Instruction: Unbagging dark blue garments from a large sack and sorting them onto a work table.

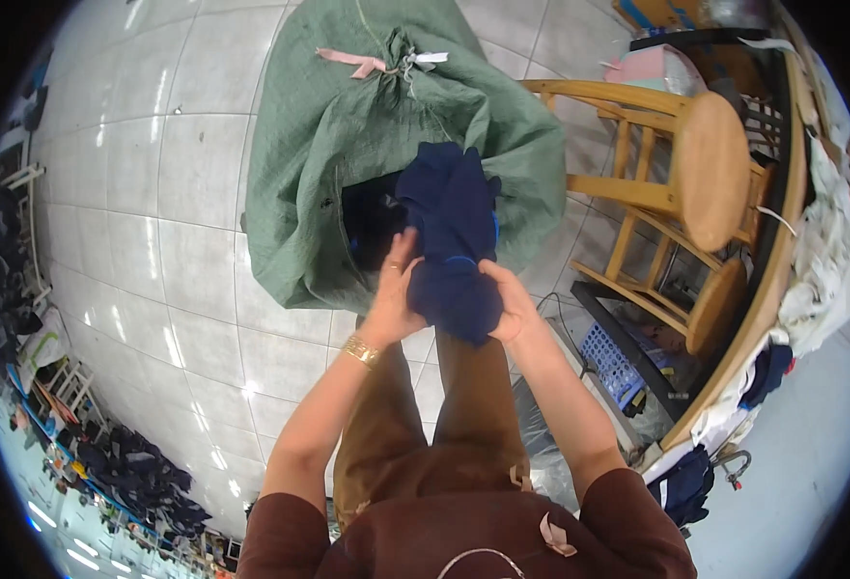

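At picture centre, navy garment (452, 241), long axis twelve-to-six, upper end in green sack (328, 145); left hand (393, 294) and right hand (510, 301) clenched round lower end; pink ribbon (352, 62) at twelve; wooden stool (710, 169) at three.

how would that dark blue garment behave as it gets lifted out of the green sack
The dark blue garment is probably floppy: it bunches between the left hand and right hand. It likely drapes and trails, possibly catching on the green sack.
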